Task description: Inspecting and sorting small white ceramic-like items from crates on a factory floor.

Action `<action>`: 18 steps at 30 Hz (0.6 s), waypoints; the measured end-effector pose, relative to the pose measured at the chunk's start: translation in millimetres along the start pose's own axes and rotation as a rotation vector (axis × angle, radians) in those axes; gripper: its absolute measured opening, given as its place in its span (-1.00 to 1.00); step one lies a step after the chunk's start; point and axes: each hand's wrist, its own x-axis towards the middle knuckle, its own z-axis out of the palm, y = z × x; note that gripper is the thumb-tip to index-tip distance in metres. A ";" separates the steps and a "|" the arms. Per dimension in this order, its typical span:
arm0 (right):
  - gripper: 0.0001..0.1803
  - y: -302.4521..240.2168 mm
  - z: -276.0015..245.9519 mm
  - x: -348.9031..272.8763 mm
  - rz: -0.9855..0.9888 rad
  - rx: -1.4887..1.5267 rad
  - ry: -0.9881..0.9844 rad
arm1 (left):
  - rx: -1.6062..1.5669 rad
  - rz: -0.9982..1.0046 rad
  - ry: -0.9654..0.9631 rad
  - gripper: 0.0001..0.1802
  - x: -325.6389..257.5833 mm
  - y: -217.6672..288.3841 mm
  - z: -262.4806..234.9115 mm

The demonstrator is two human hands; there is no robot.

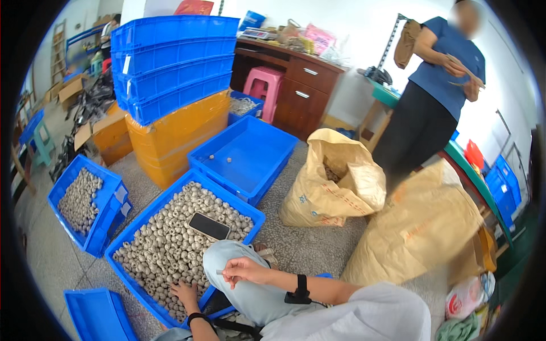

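A wide blue crate (118,261) in front of me is filled with small round grey-beige pieces (165,238), several with a visible hole. My left hand (185,295) rests on these pieces near the crate's near edge, fingers spread. Whether a piece lies under its fingertips is hidden. Above my bent knee, my right hand (243,270) is closed on a short thin grey stick (219,272), whose end points left. A dark-screened phone (209,226) lies on top of the pieces at the crate's right side.
A tilted blue crate (108,196) with more pieces stands left. Beyond are a blue crate (244,156) with a few pieces and stacked blue crates (176,62) on a taped carton (176,136). Woven sacks (310,187) stand right; a person (438,85) stands behind them.
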 end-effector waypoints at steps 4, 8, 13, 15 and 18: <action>-0.81 -3.2 6.0 -0.8 -0.030 -0.093 0.030 | -0.030 0.083 -0.058 -0.17 2.7 22.7 6.0; -0.80 -10.4 8.2 2.8 -0.041 -0.165 0.047 | 0.046 0.132 -0.012 -0.21 8.5 16.4 14.3; -0.81 -6.8 10.2 2.9 -0.034 -0.170 0.060 | 0.077 0.252 -0.092 -0.50 13.2 10.6 16.1; -0.81 -5.4 11.8 1.5 -0.043 -0.180 0.060 | 0.050 0.288 -0.130 -0.61 12.8 8.5 17.3; -0.81 -6.9 9.6 0.3 -0.046 -0.174 0.051 | -0.004 0.431 -0.125 -0.81 16.1 7.6 17.5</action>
